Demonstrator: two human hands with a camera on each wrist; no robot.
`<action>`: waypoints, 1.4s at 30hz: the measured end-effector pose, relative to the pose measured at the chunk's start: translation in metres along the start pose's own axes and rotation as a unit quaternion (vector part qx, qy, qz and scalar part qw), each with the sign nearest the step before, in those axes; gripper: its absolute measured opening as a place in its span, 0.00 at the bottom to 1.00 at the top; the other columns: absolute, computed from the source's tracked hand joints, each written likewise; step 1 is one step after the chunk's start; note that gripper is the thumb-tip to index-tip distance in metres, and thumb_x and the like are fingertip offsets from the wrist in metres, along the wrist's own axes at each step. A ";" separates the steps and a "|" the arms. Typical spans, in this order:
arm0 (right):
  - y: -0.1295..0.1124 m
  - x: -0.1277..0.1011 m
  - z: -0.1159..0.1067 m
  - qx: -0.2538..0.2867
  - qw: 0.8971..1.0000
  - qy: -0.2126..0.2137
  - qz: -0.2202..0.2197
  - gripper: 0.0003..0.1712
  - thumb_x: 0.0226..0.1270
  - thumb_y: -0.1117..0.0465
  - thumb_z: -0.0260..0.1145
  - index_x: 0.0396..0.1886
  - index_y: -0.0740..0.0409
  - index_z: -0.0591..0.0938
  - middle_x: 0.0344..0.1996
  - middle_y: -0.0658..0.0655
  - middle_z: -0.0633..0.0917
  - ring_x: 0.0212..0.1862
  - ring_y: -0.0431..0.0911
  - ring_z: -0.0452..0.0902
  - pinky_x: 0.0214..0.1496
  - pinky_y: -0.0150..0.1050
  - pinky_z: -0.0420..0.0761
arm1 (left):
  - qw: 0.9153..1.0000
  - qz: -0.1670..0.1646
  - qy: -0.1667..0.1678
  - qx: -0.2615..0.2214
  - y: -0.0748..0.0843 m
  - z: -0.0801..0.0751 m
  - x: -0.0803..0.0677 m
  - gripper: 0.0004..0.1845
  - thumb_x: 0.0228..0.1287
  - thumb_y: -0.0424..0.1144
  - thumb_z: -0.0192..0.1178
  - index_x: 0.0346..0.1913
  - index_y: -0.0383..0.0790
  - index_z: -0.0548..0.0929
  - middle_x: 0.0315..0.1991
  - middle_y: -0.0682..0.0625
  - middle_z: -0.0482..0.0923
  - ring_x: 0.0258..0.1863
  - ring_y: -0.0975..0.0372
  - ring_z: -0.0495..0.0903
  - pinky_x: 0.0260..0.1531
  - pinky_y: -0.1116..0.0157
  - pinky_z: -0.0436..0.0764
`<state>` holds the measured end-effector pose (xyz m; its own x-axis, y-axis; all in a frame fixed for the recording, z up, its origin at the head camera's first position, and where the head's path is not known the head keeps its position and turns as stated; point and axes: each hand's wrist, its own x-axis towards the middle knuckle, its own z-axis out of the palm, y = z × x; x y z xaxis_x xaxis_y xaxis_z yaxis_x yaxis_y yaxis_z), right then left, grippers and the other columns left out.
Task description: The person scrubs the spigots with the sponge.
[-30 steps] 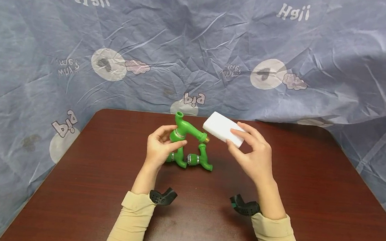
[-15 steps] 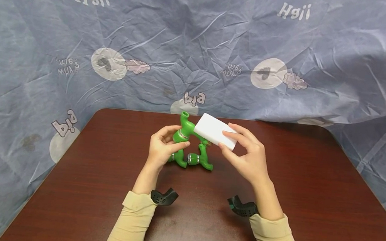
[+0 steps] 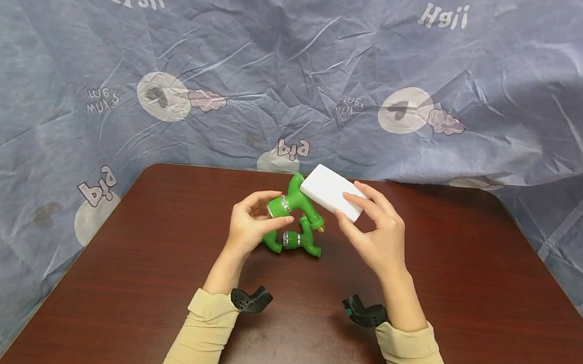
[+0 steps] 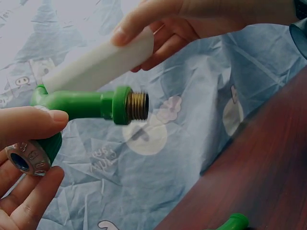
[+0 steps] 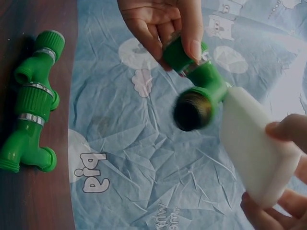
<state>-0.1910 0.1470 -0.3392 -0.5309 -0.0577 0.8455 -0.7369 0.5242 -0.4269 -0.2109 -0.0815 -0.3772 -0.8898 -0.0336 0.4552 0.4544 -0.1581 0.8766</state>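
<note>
My left hand [image 3: 249, 225] grips a green faucet [image 3: 300, 201] by its ribbed knob, above the table. In the left wrist view its brass threaded end [image 4: 139, 106] points right. Thumb and fingers of my right hand [image 3: 382, 233] pinch a white sponge block [image 3: 334, 191], held slanted. The sponge's near end lies against or just beside the faucet's spout side; the right wrist view shows the sponge [image 5: 254, 143] meeting the green body [image 5: 208, 79], though firm contact is hard to tell. Part of the knob is hidden by the left fingers.
Two more green faucets lie on the dark wooden table [image 3: 155, 286] below the hands: one on the right [image 3: 309, 243], the other [image 3: 272, 241] partly behind the left hand. A blue printed cloth [image 3: 260, 73] hangs behind the table's back edge.
The left hand has shifted slightly right and turned the faucet, so its threaded end tips lower. The sponge went left over the faucet, then back up and a little to the right.
</note>
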 end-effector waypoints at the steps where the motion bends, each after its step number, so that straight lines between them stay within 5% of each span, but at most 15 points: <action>1: 0.000 0.000 -0.001 0.004 1.000 0.003 -0.004 0.17 0.44 0.68 0.75 0.38 0.59 0.87 0.47 0.58 0.83 0.48 0.51 0.79 0.50 0.27 0.72 | 1.000 0.002 0.004 -0.004 0.000 0.000 0.000 0.26 0.37 0.18 0.72 0.46 0.28 0.81 0.38 0.49 0.83 0.27 0.64 0.80 0.25 0.72 0.79; 12: 0.001 -0.001 0.001 0.030 0.998 -0.002 -0.055 0.19 0.41 0.68 0.76 0.38 0.60 0.87 0.48 0.60 0.82 0.49 0.53 0.78 0.48 0.37 0.75 | 0.999 0.012 0.045 -0.020 0.006 0.001 0.002 0.25 0.37 0.14 0.69 0.46 0.20 0.78 0.43 0.32 0.80 0.31 0.62 0.83 0.34 0.65 0.83; 19: 0.001 -0.001 0.004 0.006 0.997 0.010 -0.070 0.18 0.42 0.67 0.76 0.39 0.60 0.87 0.49 0.60 0.82 0.49 0.53 0.77 0.47 0.41 0.75 | 0.997 0.055 0.059 -0.011 0.012 0.002 0.000 0.26 0.36 0.17 0.72 0.46 0.20 0.80 0.38 0.46 0.79 0.28 0.63 0.81 0.32 0.68 0.82; 28: 0.003 -0.002 0.007 -0.031 0.997 0.011 -0.066 0.17 0.44 0.65 0.75 0.38 0.59 0.87 0.50 0.59 0.82 0.49 0.53 0.77 0.46 0.43 0.74 | 0.997 0.012 0.075 -0.006 0.033 0.007 -0.004 0.26 0.35 0.15 0.71 0.45 0.19 0.77 0.33 0.54 0.81 0.31 0.65 0.79 0.31 0.71 0.79; 37: 0.002 -0.004 0.008 -0.065 0.996 -0.002 -0.054 0.16 0.44 0.63 0.75 0.38 0.59 0.87 0.49 0.59 0.81 0.49 0.54 0.76 0.46 0.47 0.75 | 0.999 0.015 0.049 -0.001 0.034 0.008 -0.004 0.26 0.35 0.14 0.70 0.45 0.19 0.78 0.34 0.53 0.82 0.31 0.66 0.80 0.33 0.67 0.81; 42: 0.002 -0.004 0.007 -0.055 0.997 -0.019 -0.046 0.16 0.43 0.64 0.74 0.37 0.58 0.87 0.49 0.59 0.82 0.49 0.55 0.76 0.47 0.48 0.75 | 0.999 0.027 0.031 -0.020 0.018 0.004 -0.001 0.27 0.34 0.12 0.69 0.46 0.19 0.78 0.36 0.54 0.83 0.32 0.66 0.80 0.32 0.69 0.80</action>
<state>-0.1936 0.1421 -0.3458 -0.4794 -0.1412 0.8662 -0.7341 0.6054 -0.3076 -0.2016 -0.0801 -0.3617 -0.8652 -0.1037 0.4907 0.5015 -0.1928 0.8434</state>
